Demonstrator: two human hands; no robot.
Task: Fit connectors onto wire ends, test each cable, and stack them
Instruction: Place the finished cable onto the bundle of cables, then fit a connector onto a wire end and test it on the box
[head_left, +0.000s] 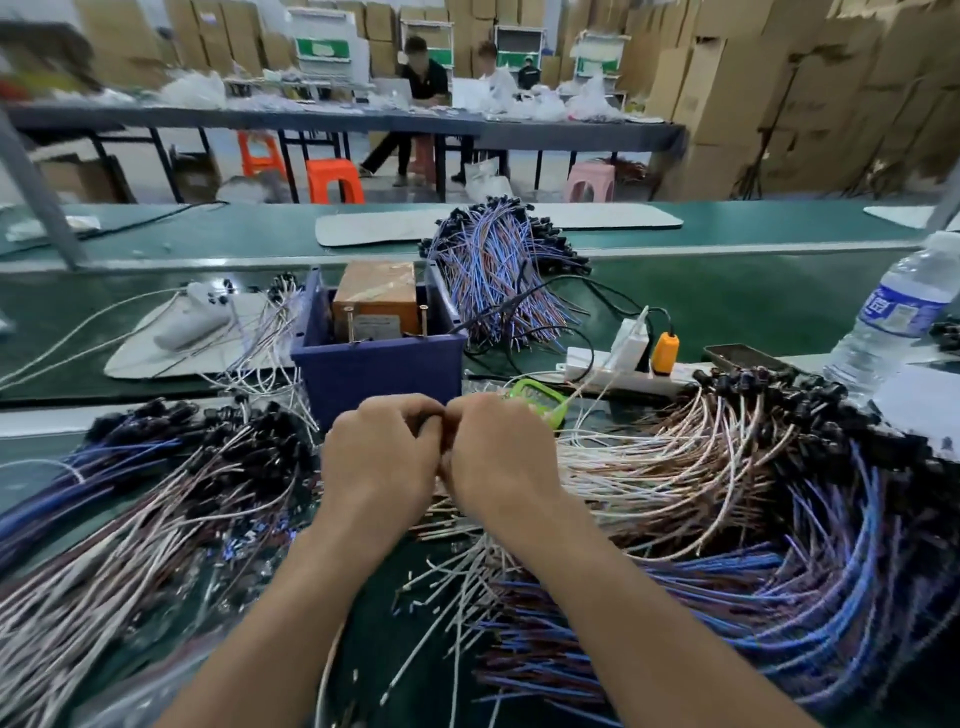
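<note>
My left hand and my right hand meet knuckle to knuckle at the middle of the green bench, fingers curled inward. Whatever they pinch between them is hidden by the fingers; it looks like a thin wire end. Loose white and brown wires lie under my wrists. A pile of cables with black connectors spreads to the left. A bigger pile of white, brown and blue cables fans out on the right. Behind my hands stands a blue bin holding an orange-brown tester box.
Another cable heap lies behind the bin. A white power strip with an orange plug, a green tool and a water bottle sit to the right. Two persons sit at a far table among cardboard boxes.
</note>
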